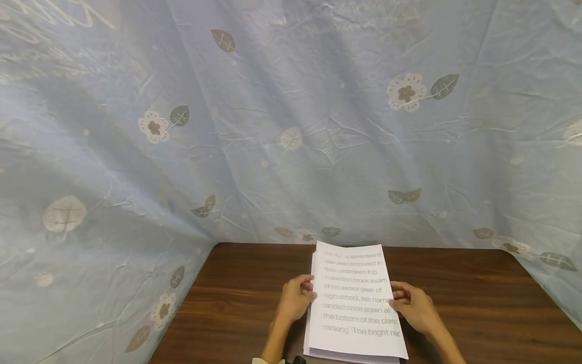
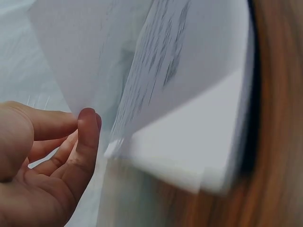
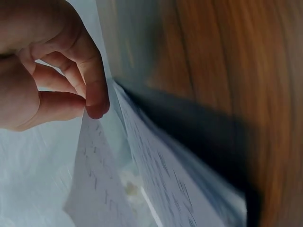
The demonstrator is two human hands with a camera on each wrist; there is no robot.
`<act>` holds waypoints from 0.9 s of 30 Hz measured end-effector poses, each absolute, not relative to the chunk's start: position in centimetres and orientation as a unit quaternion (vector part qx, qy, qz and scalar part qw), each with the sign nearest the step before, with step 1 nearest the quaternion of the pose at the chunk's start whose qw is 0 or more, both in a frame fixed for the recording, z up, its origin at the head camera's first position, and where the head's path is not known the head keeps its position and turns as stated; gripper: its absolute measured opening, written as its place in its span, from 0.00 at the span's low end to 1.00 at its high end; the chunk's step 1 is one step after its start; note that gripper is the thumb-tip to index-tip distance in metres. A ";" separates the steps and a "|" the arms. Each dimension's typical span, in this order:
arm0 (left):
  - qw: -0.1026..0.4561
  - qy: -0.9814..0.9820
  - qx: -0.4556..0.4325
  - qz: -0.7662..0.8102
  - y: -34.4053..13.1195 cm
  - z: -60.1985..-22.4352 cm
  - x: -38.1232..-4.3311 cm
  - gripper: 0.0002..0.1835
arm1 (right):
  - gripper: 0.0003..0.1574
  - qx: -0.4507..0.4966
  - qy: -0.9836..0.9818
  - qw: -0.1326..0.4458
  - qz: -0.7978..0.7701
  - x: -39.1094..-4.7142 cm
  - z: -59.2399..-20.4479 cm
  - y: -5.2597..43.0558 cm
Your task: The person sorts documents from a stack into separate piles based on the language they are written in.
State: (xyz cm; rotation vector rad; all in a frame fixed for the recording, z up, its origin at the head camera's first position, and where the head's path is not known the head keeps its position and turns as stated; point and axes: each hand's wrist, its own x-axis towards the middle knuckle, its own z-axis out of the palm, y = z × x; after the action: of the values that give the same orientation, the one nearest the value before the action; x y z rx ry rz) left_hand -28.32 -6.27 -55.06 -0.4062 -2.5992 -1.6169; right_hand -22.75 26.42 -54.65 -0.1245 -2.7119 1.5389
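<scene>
A white sheet of paper (image 1: 354,298) with large printed English text is lifted above a stack of printed sheets (image 2: 199,123). My left hand (image 1: 296,299) pinches the sheet's left edge between thumb and finger. On the opposite edge, my right hand (image 1: 413,304) pinches the same sheet. The left wrist view has the raised sheet's corner between the fingertips, apart from the stack. In the right wrist view the stack (image 3: 165,165) lies below the held sheet, its edges slightly spread.
The stack lies on a dark brown wooden table (image 1: 241,288). A pale blue cloth (image 1: 273,126) with flower and leaf prints hangs behind the table and along its left side. A small black object (image 1: 299,360) shows near the left wrist.
</scene>
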 end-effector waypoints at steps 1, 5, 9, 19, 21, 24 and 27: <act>0.026 -0.839 -0.132 -0.528 -5.7 -55.1 -28.2 0.23 | 0.35 -0.041 -0.872 0.009 0.487 -22.7 -54.7 27.0; 0.020 -0.828 -0.126 -0.547 -3.4 -55.3 -27.8 0.23 | 0.36 -0.042 -0.880 -0.004 0.474 -22.2 -54.9 29.5; 0.013 -0.818 -0.117 -0.563 -1.2 -55.7 -27.4 0.24 | 0.38 -0.040 -0.878 -0.020 0.477 -21.7 -55.1 31.7; -0.008 -0.803 -0.104 -0.587 2.8 -56.2 -27.2 0.25 | 0.40 -0.042 -0.882 -0.034 0.468 -21.1 -55.0 35.9; -0.008 -0.800 -0.101 -0.591 3.4 -56.4 -27.1 0.25 | 0.40 -0.042 -0.882 -0.035 0.468 -21.0 -55.0 36.5; -0.011 -0.797 -0.094 -0.597 4.2 -56.5 -27.0 0.25 | 0.40 -0.041 -0.882 -0.038 0.469 -21.0 -55.1 37.3; -0.016 -0.793 -0.084 -0.603 4.9 -56.5 -26.7 0.25 | 0.40 -0.041 -0.880 -0.042 0.472 -21.0 -55.1 38.0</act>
State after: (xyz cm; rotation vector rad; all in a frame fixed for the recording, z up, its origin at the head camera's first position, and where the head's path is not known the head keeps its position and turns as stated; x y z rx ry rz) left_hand -26.75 4.93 -56.54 -0.2661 -2.5169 -1.9150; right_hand -20.97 38.02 -55.11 -0.1331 -2.8412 1.5230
